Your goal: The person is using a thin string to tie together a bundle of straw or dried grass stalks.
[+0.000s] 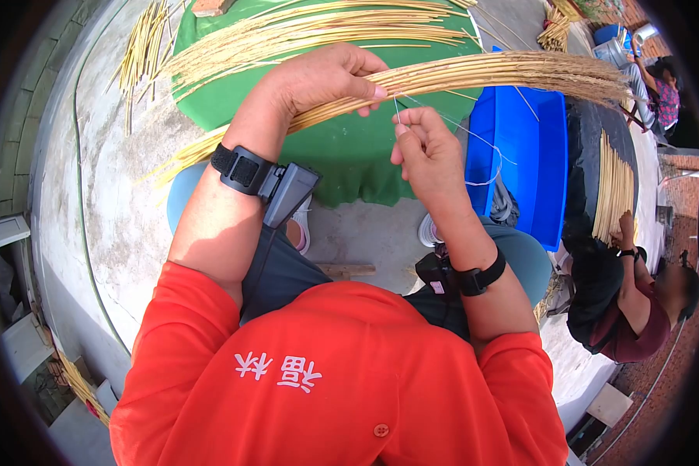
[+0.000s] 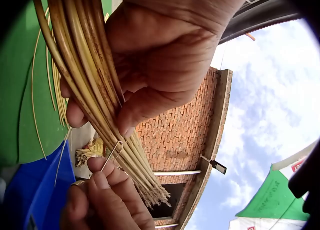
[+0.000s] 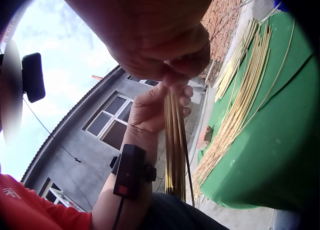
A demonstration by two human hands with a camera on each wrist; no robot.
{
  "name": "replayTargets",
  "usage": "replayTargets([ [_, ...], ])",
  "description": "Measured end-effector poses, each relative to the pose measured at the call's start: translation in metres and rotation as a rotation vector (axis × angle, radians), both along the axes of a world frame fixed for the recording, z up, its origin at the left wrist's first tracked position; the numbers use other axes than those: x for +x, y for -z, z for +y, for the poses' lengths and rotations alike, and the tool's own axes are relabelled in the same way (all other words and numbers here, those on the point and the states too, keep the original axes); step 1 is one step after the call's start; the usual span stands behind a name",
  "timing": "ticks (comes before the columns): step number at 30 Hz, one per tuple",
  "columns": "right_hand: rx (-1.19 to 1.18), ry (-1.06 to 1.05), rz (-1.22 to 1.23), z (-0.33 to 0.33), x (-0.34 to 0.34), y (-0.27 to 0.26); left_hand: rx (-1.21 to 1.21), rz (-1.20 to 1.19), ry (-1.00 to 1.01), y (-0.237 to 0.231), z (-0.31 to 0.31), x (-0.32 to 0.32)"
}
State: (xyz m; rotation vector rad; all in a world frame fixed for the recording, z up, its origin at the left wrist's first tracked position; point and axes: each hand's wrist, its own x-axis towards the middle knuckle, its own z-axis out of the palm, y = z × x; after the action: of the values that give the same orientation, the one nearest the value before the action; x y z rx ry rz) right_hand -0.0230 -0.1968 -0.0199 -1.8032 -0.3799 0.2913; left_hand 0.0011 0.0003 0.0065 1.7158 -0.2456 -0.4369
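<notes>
Upper centre, left hand (image 1: pixel 326 82) grips stalk bundle (image 1: pixel 474 73), probably light, stiff, best held mid-length; right hand (image 1: pixel 431 159) pinches cord (image 1: pixel 481 183).

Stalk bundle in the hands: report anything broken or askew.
Nothing stands out: the left hand grips the bundle, its stalks run side by side, and no break shows. The right hand pinches a thin strand that loops loosely.

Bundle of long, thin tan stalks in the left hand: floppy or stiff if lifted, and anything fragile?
The bundle of tan stalks is probably springy-stiff, bending only slightly beyond the left hand. Likely light for its length: the stalks look slender and dry. Its feathery brown tips look fragile and may shed.
</notes>
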Motion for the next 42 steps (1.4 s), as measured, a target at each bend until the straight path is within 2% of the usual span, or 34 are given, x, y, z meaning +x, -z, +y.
replayTargets([
  [4,-0.01,0.007,-0.013,0.001,0.001,0.002,0.002,-0.006,-0.002,0.001,0.001,0.0],
  [9,0.084,-0.005,-0.068,0.003,0.004,0.015,0.005,-0.006,-0.029,-0.003,-0.001,-0.002],
  [12,0.13,-0.009,-0.022,0.003,0.003,0.013,0.0,-0.01,-0.047,0.0,0.0,-0.001],
  [24,0.117,0.019,0.102,0.001,0.003,-0.003,0.108,-0.013,-0.107,0.002,-0.002,-0.001],
  [42,0.101,0.024,0.105,-0.002,0.004,-0.006,0.123,-0.028,-0.084,0.003,-0.003,-0.001],
])
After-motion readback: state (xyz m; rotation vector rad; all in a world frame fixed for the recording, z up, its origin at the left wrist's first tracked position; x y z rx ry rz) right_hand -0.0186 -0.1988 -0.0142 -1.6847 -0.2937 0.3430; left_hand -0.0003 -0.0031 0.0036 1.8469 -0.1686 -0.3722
